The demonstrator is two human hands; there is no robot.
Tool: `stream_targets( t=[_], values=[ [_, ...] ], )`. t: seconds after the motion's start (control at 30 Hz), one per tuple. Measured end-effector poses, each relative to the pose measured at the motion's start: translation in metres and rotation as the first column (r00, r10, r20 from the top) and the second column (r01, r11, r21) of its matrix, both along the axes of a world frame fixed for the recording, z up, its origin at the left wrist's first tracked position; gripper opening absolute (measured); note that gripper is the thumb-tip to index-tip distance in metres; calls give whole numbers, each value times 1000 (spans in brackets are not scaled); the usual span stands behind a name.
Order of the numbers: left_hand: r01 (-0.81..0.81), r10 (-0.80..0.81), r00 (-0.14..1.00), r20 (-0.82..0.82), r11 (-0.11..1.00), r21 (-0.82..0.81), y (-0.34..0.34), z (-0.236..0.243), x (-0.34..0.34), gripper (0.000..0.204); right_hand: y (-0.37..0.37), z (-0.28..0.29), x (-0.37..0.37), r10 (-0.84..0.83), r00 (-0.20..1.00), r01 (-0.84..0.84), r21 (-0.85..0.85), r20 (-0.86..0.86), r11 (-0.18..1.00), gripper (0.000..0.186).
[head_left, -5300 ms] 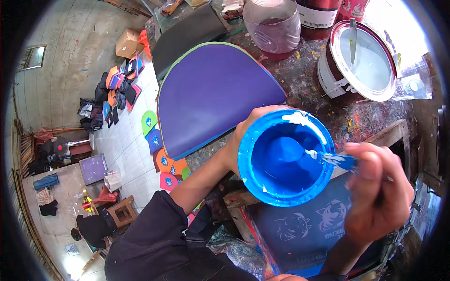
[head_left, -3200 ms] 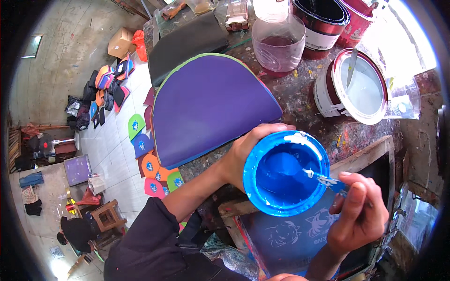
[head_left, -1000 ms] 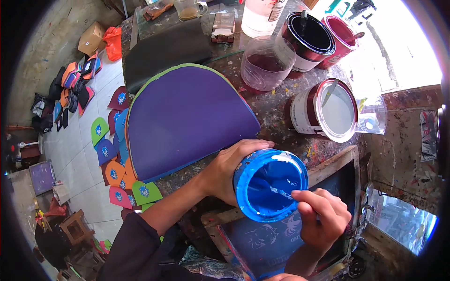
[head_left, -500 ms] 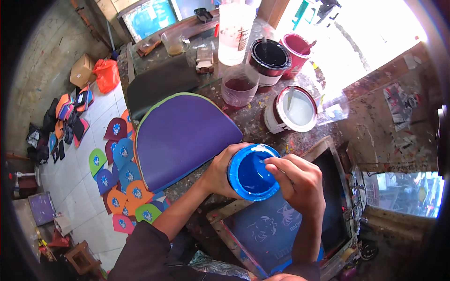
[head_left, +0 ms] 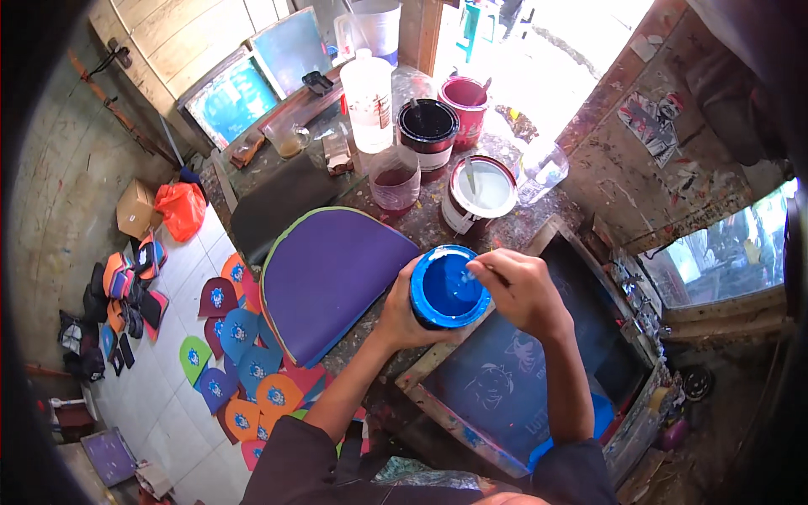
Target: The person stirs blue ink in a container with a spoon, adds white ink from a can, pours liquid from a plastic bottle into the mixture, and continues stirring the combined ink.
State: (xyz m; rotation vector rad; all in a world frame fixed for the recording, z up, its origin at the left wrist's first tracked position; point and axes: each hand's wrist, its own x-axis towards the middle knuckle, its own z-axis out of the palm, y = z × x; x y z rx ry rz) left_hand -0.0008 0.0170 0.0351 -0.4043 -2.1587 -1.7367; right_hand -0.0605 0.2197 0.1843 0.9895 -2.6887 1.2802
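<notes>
Left hand (head_left: 398,317) wrapped around a blue tub (head_left: 427,315), right hand (head_left: 523,293) pinching a stirrer (head_left: 469,274) at its mouth, tub between purple sheet (head_left: 328,278) on left and framed screen (head_left: 522,408) near right, open cans (head_left: 462,220) farther off

Dark top (head_left: 358,491), elbow-length sleeves (head_left: 290,459), bare forearms (head_left: 571,383), bare left hand (head_left: 399,316), bare right hand (head_left: 526,290)

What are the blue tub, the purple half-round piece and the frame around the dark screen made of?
The blue tub: likely plastic, slightly shiny, going by its thick, rounded rim, though coated metal is possible. The purple half-round piece: perhaps foam or rubber sheet, matte, with an even, glare-free surface. The frame: apparently wood, rough and worn, with brownish, stained bars.
</notes>
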Motion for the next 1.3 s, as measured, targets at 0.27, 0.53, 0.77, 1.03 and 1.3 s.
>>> stream_targets(
  t=[0.27,0.53,0.77,1.03,1.3],
  values=[
    [-100,102,995,-13,992,82,-49,58,-37,66,-9,34,-78,-230,923,300,204,-307,932,67],
    [-98,95,994,58,994,44,-34,84,-103,44,-49,0,-130,-230,970,227,617,-77,754,136],
    [-84,74,988,-133,994,-66,-12,131,-123,88,-45,91,-109,-280,948,318,443,-152,838,116],
    [-268,218,915,-340,957,-109,-16,184,-95,119,-73,153,-72,-175,975,196,163,-137,967,63],
    [-286,178,907,-381,926,-248,-73,153,-48,120,-84,102,-59,168,880,-256,-147,-444,955,22]
  ],
)
